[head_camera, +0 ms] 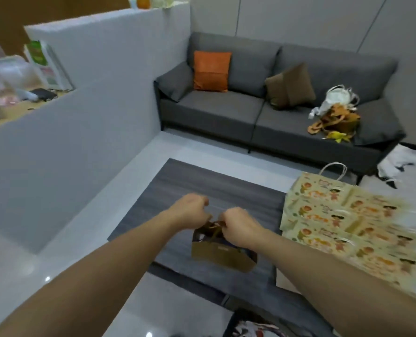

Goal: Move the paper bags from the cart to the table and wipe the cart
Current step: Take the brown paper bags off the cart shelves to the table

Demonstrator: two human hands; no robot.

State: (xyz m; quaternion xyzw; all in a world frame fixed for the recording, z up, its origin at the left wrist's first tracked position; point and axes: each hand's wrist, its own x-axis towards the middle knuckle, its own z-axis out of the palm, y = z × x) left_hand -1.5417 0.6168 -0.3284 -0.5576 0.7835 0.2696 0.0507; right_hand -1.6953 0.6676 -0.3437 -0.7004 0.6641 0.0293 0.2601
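A small brown paper bag [222,255] hangs over the near part of the low grey table [202,188]. My left hand [190,211] and my right hand [238,226] are both curled at its handles, one on each side, holding it up. On the right half of the table lie several cream paper bags [343,220] printed with cartoon figures, flat and overlapping; one white handle sticks up at the far end. The cart is out of view.
A grey sofa [226,110] stands behind the table with an orange cushion [211,70], a brown cushion [290,86] and a heap of bags [335,113]. A white partition wall [68,132] runs along the left. Glossy floor surrounds the table.
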